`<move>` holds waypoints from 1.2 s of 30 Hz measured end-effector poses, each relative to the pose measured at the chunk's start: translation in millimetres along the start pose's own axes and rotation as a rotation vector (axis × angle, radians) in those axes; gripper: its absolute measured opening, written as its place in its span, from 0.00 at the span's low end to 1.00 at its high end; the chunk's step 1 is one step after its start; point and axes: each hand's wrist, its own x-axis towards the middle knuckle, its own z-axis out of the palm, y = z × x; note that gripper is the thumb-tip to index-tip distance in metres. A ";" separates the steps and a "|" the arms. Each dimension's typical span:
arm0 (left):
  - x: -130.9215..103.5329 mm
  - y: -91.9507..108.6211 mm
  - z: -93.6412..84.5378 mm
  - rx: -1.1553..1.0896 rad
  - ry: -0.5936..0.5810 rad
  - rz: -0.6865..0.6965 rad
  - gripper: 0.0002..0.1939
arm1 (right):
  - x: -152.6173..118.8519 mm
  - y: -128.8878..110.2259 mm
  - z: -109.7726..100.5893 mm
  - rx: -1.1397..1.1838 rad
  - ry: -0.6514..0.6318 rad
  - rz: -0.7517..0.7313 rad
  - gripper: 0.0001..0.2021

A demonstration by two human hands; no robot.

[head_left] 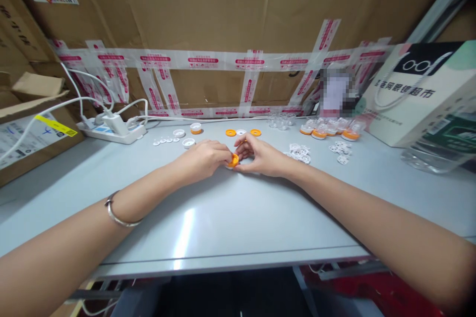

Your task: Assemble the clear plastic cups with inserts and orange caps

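Both hands meet at the middle of the table around one small round orange and white plastic cap (233,161). My left hand (206,158) pinches it from the left, fingertips at its rim. From the right, my right hand (260,155) grips its side between thumb and curled fingers. Fingers cover part of the cap. Behind the hands lie two orange rings (230,132) with a white ring (241,132) between them. Left of the hands are a white cap (188,143), another white cap (179,133), an orange and white cap (195,128) and several small clear-white discs (166,141).
White plastic pieces (299,153) lie piled right of my right hand, with more white pieces (339,151) beyond. Several orange-based clear domes (319,131) and clear parts (280,121) stand behind. A power strip (111,131), cardboard box (33,133), paper bag (394,99) and plastic bottle (431,153) flank the table.
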 end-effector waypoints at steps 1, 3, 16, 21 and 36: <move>0.0 -0.9 0.4 0.003 0.006 0.022 0.12 | 0.0 0.2 0.1 -0.009 0.002 -0.005 0.24; -0.3 -0.8 1.5 0.043 0.011 0.049 0.13 | -0.1 -0.2 0.5 -0.019 0.002 -0.012 0.24; 0.7 6.7 0.7 0.131 -0.038 -0.040 0.10 | -0.5 -4.9 3.1 0.024 -0.022 0.013 0.19; 0.0 -1.0 -0.1 0.037 -0.019 -0.032 0.10 | -0.4 -5.2 -3.7 0.103 -0.074 0.075 0.21; -2.7 3.7 2.0 -0.234 0.068 -0.079 0.08 | -0.3 -3.6 4.5 0.001 0.012 0.027 0.20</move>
